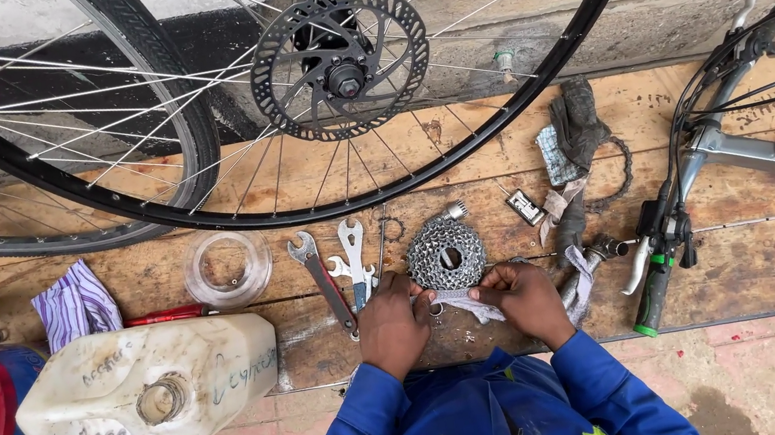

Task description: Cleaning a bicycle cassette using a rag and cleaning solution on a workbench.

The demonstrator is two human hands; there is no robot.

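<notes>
Cassette (446, 254) lies flat on the wooden table (768, 265) near its front edge. Left hand (392, 323) and right hand (523, 299) both pinch a grey rag (468, 303) just below it, fingers closed on the cloth. Spanners (339, 270) lie left of the left hand; white jerrycan (144, 388) sits at the front-left corner; disc-brake wheel (341, 62) leans at the back edge.

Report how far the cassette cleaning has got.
Done: the cassette is off the wheel and lies on the wooden bench. In hand: left hand and right hand hold a pale rag at its lower edge. Left: the cassette is not refitted; spanners lie out.
</notes>
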